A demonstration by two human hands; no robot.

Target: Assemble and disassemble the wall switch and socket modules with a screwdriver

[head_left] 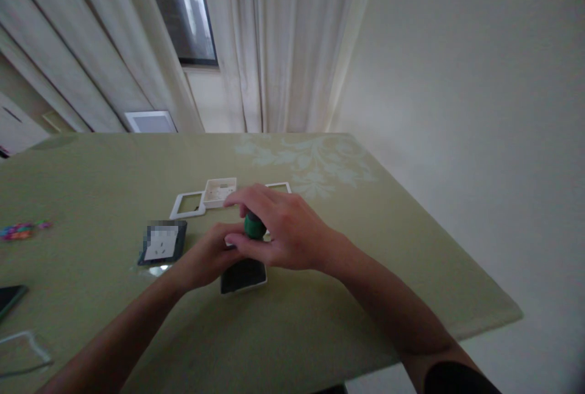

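Observation:
My right hand (287,226) is closed around the green handle of a screwdriver (255,226), held upright; its shaft and tip are hidden behind the fingers. Below it lies a black rectangular panel with a white edge (244,275), possibly part of a wall socket. My left hand (212,257) is closed at the panel's far left side, its fingertips touching it close to the screwdriver. What is under the fingers is hidden.
Beyond the hands are a white back box (220,192), a white frame (188,204) and another frame (280,187) partly covered. A dark-framed wall socket (162,243) lies left, near small colourful pieces (21,231). A dark flat object (10,298) sits at the left edge.

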